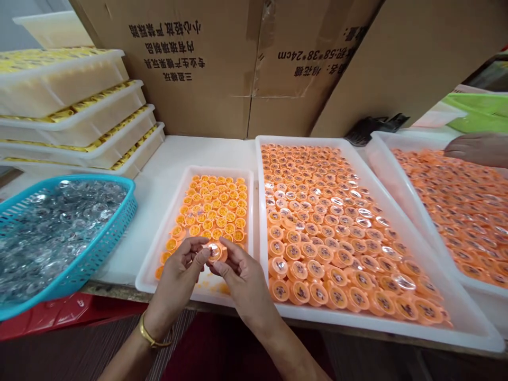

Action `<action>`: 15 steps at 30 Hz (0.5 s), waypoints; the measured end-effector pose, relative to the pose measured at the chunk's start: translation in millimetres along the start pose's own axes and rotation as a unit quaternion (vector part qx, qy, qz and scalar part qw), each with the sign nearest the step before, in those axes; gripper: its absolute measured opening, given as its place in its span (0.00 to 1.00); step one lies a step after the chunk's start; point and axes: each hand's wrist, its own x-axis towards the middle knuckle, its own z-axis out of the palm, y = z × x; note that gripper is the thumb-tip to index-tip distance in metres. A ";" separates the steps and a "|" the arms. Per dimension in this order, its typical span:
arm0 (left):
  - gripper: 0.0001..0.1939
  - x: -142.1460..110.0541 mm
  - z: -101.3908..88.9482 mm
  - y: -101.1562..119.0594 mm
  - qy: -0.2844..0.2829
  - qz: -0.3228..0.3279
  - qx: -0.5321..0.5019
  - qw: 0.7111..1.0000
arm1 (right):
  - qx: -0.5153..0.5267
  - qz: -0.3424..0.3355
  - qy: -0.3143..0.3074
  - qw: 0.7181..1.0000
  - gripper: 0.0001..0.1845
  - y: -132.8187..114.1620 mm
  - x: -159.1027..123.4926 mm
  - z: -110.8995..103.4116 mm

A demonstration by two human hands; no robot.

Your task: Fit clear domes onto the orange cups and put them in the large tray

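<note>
Over the near end of a small white tray [146, 272], both my hands grip one small orange plastic cup [216, 253] with a shiny clear lid on it. My left hand [178, 272] pinches the cup's left rim between thumb and fingers. From the other side, my right hand [245, 278] has its thumb and fingers around the body. Several orange cups with yellow pieces inside [216, 203] stand in the tray beyond my hands, without printed lids. To the right, a larger white tray [397, 330] holds rows of orange cups with printed clear lids [317, 254].
At left, a blue basket [99, 248] holds a heap of clear round lids [67, 227]. Behind it are stacked white trays [111, 111] of yellow packets. Cardboard boxes [222, 100] wall the back. Another person's hand [478, 150] is over a tray of orange cups [456, 211] at right.
</note>
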 end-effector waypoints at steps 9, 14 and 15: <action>0.15 -2.7 -4.3 2.0 -0.011 0.133 0.137 0.982 | 0.077 0.035 0.003 0.996 0.22 -10.8 4.4 4.3; 0.16 -0.3 -1.6 -0.9 -0.005 0.132 0.126 0.983 | 0.076 0.038 0.009 0.996 0.22 -7.8 5.5 5.3; 0.16 0.2 -1.0 -1.0 -0.001 0.133 0.122 0.984 | 0.079 0.038 0.010 0.996 0.21 -7.8 5.7 5.5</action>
